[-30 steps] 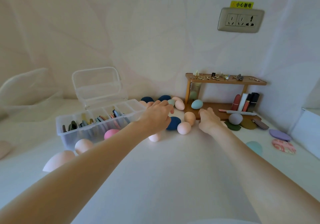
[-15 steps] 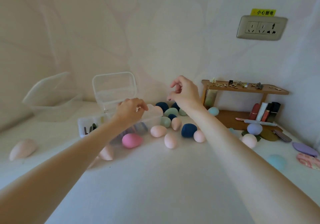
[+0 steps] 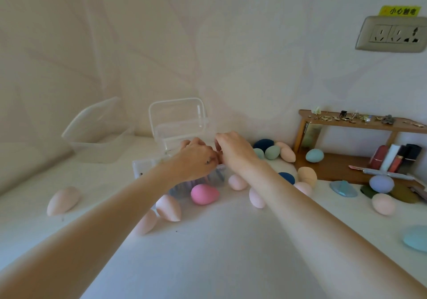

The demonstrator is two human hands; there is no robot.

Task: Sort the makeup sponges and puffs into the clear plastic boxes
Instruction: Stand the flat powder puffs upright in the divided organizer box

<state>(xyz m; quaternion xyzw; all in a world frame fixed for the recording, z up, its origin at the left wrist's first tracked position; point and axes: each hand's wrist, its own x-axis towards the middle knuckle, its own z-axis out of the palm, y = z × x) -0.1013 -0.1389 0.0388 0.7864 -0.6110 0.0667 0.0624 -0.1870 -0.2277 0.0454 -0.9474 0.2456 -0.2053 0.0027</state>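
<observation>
My left hand [image 3: 196,159] and right hand [image 3: 233,150] meet at frame centre over the clear box [image 3: 147,171]; I cannot tell whether my fingers grip anything. Sponges lie around.

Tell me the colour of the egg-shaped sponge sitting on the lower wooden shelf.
Light blue-teal. The sponge shows in the head view, on the wooden shelf.

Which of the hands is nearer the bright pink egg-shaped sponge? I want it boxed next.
Left. The left hand is just above and behind the bright pink egg-shaped sponge; the right hand is farther back and to the right.
</observation>
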